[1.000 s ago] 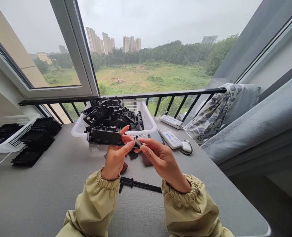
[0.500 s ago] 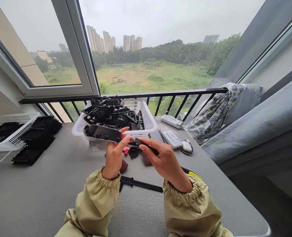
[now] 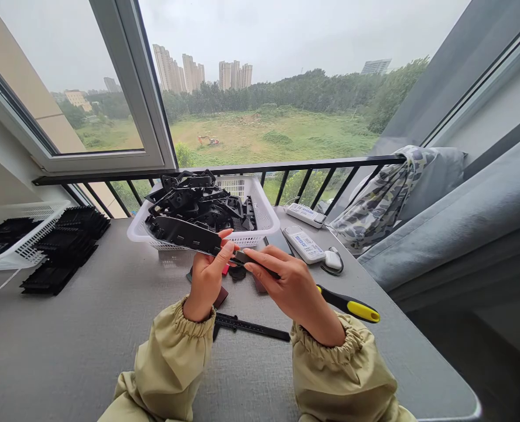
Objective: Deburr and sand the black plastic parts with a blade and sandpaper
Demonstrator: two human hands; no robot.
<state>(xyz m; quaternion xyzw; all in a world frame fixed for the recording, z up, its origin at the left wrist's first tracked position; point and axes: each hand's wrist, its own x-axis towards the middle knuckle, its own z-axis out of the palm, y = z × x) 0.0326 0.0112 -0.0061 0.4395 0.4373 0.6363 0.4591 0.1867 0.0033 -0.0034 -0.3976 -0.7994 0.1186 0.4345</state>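
My left hand is closed around the right end of a long, curved black plastic part, which slants down to the right in front of the basket. Between the thumb and fingers of my right hand is a dark flat strip, its kind unclear. Its tip meets the black part beside my left thumb, and the fingers hide much of it. Beneath the hands lie dark reddish-brown pieces and a round black object. A black caliper rests on the table between my forearms.
A white basket heaped with black plastic parts stands behind my hands. Stacked black parts and another white basket are at left. A yellow-and-black handle lies beside my right wrist, with white devices farther back.
The black part's right end has dipped, and my right hand with the strip has shifted slightly left and down. More of the yellow-and-black handle shows beside my right wrist.
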